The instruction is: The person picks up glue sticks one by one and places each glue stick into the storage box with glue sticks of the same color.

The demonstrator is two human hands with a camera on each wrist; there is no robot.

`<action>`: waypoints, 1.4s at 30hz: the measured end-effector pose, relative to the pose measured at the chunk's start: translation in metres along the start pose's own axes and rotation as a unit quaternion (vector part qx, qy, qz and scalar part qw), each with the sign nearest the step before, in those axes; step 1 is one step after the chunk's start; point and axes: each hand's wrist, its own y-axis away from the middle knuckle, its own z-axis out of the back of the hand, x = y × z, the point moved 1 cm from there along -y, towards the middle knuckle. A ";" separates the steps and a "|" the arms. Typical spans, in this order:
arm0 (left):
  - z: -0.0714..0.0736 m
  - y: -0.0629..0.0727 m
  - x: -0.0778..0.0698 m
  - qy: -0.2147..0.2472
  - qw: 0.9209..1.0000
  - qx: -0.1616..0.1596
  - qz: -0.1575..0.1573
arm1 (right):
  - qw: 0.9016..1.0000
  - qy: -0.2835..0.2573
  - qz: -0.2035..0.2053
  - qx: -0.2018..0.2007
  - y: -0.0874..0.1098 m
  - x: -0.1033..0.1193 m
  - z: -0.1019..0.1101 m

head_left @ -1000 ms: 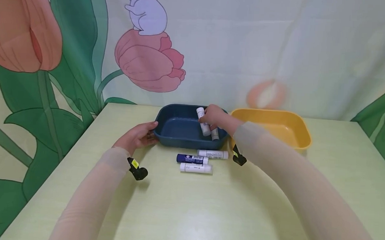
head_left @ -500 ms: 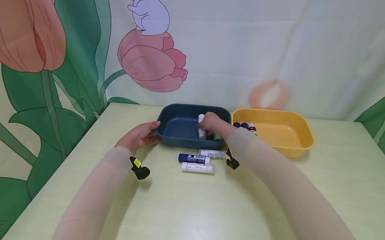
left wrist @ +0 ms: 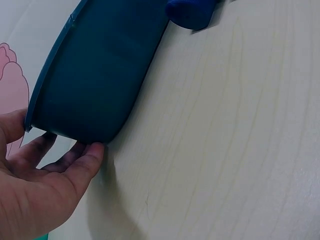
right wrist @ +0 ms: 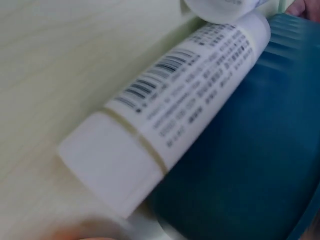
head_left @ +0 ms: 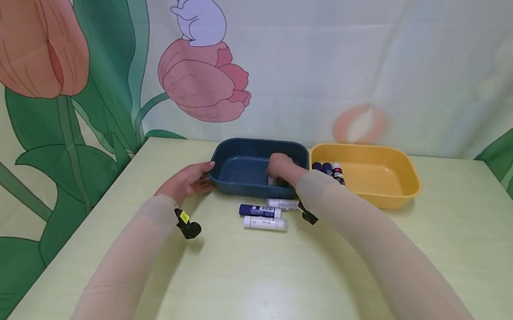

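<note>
A dark blue bin (head_left: 238, 184) stands at the back of the table. My left hand (head_left: 186, 182) grips its left end, thumb at the rim and fingertips against the outer wall (left wrist: 90, 100). My right hand (head_left: 284, 168) is down inside the bin's right part, around a white glue stick (head_left: 273, 181) whose lower end shows; the fingers are mostly hidden. In front of the bin lie a white glue stick (head_left: 282, 204), a dark blue one (head_left: 259, 211) and another white one (head_left: 265, 223). The right wrist view shows the nearest white stick (right wrist: 165, 105) beside the bin's wall.
A yellow bin (head_left: 372, 201) stands right of the blue one, with several dark-capped and red-topped sticks (head_left: 327, 169) at its left end. My right forearm passes in front of it. A printed curtain (head_left: 303, 76) hangs behind the table (head_left: 251, 279).
My right hand has lowered the white glue stick from above the bin into its right part and now covers most of it. The left hand stays on the bin.
</note>
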 end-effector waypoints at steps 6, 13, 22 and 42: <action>0.001 0.001 0.000 0.001 1.000 0.005 -0.005 | 1.000 0.023 0.000 0.010 0.039 0.015 0.022; 0.001 0.003 0.001 0.004 1.000 0.006 -0.007 | 0.997 -0.044 0.046 -0.041 0.114 0.016 0.066; 0.000 0.001 -0.003 0.002 1.000 0.011 -0.006 | 0.976 -0.087 0.167 -0.113 0.187 -0.004 0.067; -0.003 0.006 -0.003 0.007 1.000 0.027 0.002 | 0.967 0.063 0.213 -0.124 0.212 -0.028 -0.016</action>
